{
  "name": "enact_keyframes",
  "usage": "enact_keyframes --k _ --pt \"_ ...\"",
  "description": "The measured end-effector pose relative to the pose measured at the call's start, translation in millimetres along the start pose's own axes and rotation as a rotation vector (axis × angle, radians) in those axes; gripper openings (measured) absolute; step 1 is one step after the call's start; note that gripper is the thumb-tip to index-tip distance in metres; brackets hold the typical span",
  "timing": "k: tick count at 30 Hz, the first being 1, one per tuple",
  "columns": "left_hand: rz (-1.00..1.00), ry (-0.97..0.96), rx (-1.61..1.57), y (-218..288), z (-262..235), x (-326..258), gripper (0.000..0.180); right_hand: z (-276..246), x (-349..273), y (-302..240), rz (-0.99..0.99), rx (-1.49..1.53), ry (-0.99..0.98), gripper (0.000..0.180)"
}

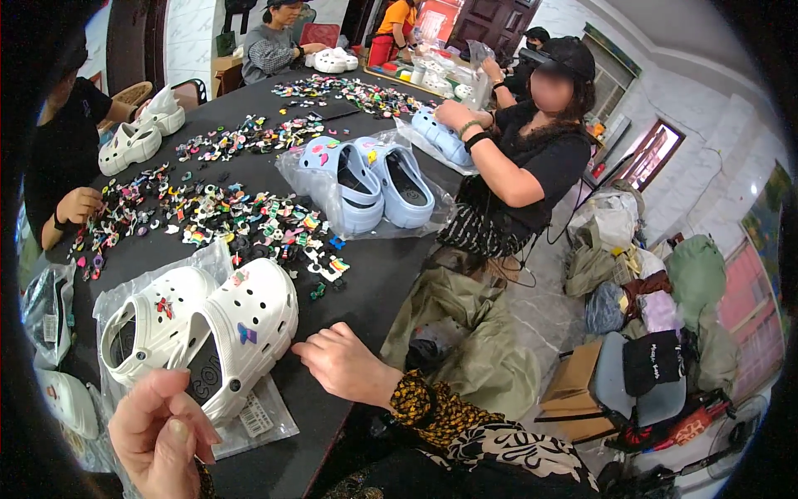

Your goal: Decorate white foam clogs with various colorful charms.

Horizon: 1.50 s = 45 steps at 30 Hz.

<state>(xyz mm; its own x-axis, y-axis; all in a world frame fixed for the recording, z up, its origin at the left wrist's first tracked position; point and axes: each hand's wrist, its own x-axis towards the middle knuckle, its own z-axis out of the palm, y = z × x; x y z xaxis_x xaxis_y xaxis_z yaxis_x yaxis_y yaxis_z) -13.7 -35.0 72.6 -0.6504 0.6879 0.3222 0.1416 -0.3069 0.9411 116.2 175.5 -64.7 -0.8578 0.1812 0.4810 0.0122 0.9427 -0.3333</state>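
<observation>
A pair of white clogs stands on a clear plastic bag (278,416) at the table's near edge. The left clog (179,291) carries a red charm (165,308); the right clog (270,312) has a blue-purple charm (247,333) and a pinkish one (240,277). My left hand (162,437) is raised before the heels, fingers bent and thumb apart from the index fingertip; I see nothing in it. To the right of the right clog's toe is my right hand (345,362), its fingers curled and pressed together. What they hold, if anything, is hidden.
Heaps of colourful shoe charms (249,216) cover the black table (366,279). Beyond lie light-blue clogs (357,183) on plastic. A person (532,141) handles another blue clog (440,135) at the right; one at the left reaches into charms. Bags (615,224) and a chair (644,378) stand right.
</observation>
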Motion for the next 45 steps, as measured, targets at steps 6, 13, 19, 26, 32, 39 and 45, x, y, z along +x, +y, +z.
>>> enact_keyframes --k 6,13,19,26,32,39,45 --pt "0.011 0.009 0.027 -2 1 0 0.045 1 0 1 0.005 0.019 0.006 0.023" --pt "-0.062 0.077 0.051 -3 2 7 0.043 2 0 -1 0.006 0.019 0.012 0.019" --pt "-0.109 0.013 0.084 -7 -8 16 0.038 3 0 -6 0.000 0.062 0.006 0.017" --pt "-0.091 0.086 0.439 -37 -15 44 0.028 -43 12 23 -0.102 0.042 0.001 0.019" --pt "0.067 0.038 0.792 -78 -40 57 0.025 -99 36 48 -0.184 -0.066 0.121 0.011" --pt "-0.007 -0.100 0.900 -85 -24 60 0.032 -148 65 74 0.105 0.135 0.118 0.018" --pt "0.014 -0.161 1.010 -70 -24 62 0.018 -124 95 104 0.154 0.249 0.049 0.019"
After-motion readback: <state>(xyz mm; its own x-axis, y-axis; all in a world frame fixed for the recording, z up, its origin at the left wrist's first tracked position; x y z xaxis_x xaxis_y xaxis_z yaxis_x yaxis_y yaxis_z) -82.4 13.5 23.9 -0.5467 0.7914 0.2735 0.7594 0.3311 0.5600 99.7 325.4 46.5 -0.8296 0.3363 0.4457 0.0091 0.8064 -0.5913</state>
